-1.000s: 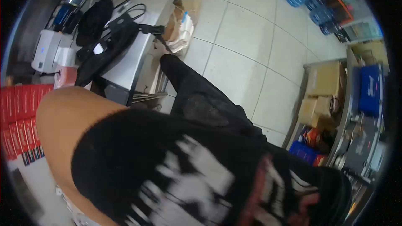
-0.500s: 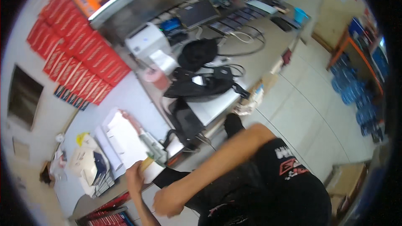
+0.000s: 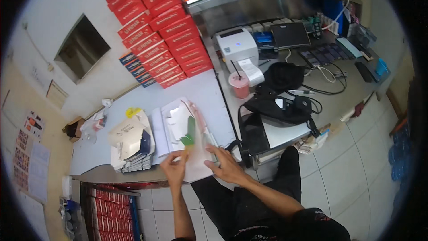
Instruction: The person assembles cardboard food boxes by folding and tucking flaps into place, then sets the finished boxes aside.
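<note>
My left hand (image 3: pixel 174 166) is at the front edge of the pale desk, thumb and fingers pinched on a sheaf of papers. A yellow slip (image 3: pixel 190 147) shows by its fingertips, and a green piece of paper (image 3: pixel 189 130) lies just beyond. A loose white sheet (image 3: pixel 196 169) in the sheaf hangs over the desk edge toward my lap. At the sheet's right side is my right hand (image 3: pixel 226 166), thumb and forefinger spread apart against it. Farther in, an open paper folder (image 3: pixel 176 118) lies under the papers.
Left of the folder are flat folded cartons (image 3: pixel 129 140). Red boxes (image 3: pixel 178 40) are stacked at the back. On the metal counter at right stand a pink drink cup (image 3: pixel 240 85), a white label printer (image 3: pixel 237 47) and a black bag (image 3: pixel 281 107). Below the desk, a shelf holds red packs (image 3: pixel 113 209).
My right hand has swung from near my lap up to the sheet. My left hand remains at the papers. The view has turned, and the green paper is now plainly seen.
</note>
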Tool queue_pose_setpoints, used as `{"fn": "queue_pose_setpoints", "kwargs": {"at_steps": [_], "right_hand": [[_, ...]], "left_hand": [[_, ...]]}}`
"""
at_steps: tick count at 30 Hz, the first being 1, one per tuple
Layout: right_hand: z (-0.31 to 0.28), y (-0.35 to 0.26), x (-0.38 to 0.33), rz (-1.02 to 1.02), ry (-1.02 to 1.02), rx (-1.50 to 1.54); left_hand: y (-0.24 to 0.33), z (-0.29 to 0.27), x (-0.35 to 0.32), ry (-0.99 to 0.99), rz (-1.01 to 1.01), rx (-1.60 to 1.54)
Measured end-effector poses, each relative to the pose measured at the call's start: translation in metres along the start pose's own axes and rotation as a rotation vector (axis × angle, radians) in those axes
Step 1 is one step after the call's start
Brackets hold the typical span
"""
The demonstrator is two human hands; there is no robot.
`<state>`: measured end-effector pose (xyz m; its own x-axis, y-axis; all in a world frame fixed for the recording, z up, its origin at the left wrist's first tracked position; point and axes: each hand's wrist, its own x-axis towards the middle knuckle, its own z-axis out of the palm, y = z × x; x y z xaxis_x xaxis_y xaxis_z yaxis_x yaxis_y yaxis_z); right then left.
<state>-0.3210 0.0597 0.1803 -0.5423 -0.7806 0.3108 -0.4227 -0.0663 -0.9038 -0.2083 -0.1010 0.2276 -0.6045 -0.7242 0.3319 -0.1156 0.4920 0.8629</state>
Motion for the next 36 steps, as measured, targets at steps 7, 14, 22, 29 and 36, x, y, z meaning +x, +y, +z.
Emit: {"fn": "queue_pose_setpoints", "kwargs": {"at_steps": [7,14,22,29,36], "right_hand": [[-0.021,-0.060,0.001,-0.084,0.095,0.287],[-0.045,-0.073,0.008,-0.477,0.112,-0.063],[-0.027,-0.066,0.009,-0.076,0.504,0.379],[0.008,0.014,-0.011,0.126,0.342,0.204],[0.009,0.035,-0.027,0.120,0.396,0.216]], "left_hand": [[0.064,0.005,-0.049,-0.085,0.636,0.049],[0.101,-0.016,-0.026,0.014,0.831,0.462],[0.088,0.023,0.007,0.139,0.647,0.261],[-0.051,0.077,0.002,-0.296,0.180,0.350],[-0.052,0.037,-0.014,-0.426,-0.015,0.320]]}}
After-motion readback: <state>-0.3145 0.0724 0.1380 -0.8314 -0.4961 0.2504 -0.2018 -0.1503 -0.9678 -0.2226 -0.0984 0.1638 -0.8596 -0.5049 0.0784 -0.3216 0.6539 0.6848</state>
